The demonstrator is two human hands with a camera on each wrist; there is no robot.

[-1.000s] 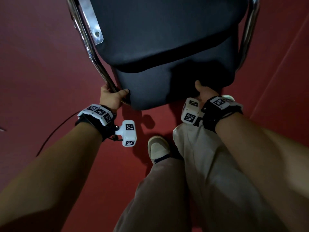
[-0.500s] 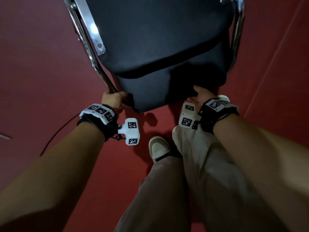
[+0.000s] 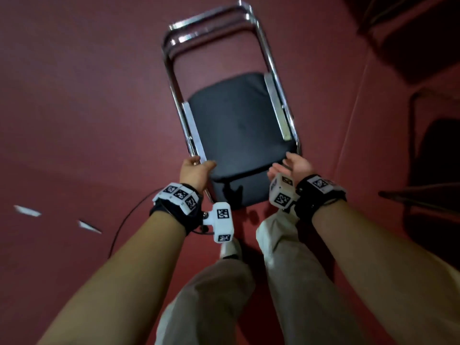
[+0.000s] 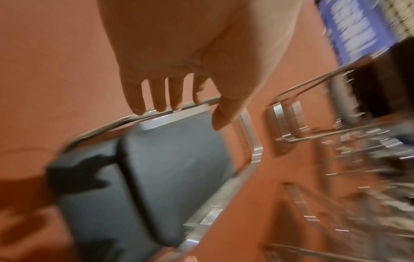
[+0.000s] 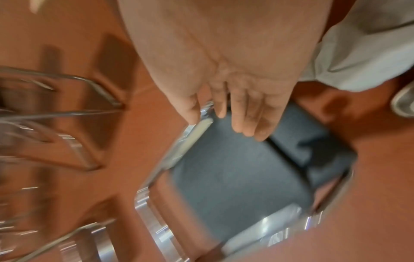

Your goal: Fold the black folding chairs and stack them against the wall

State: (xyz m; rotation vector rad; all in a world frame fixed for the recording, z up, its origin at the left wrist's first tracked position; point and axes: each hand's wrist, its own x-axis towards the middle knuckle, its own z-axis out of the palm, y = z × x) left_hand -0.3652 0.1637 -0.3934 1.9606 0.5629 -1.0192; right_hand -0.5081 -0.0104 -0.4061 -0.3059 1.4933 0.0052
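Where the head view looks down, one black folding chair (image 3: 239,135), folded flat, chrome frame (image 3: 174,78), lies over the red floor (image 3: 74,95); left hand (image 3: 194,173) and right hand (image 3: 296,165) at its near corners, fingers loose, contact uncertain. Left wrist view: straight fingers (image 4: 156,95) at the frame tube, gripping nothing. Right wrist view: fingers (image 5: 246,113) extended above the seat; further chrome chairs (image 5: 56,124) nearby, blurred.
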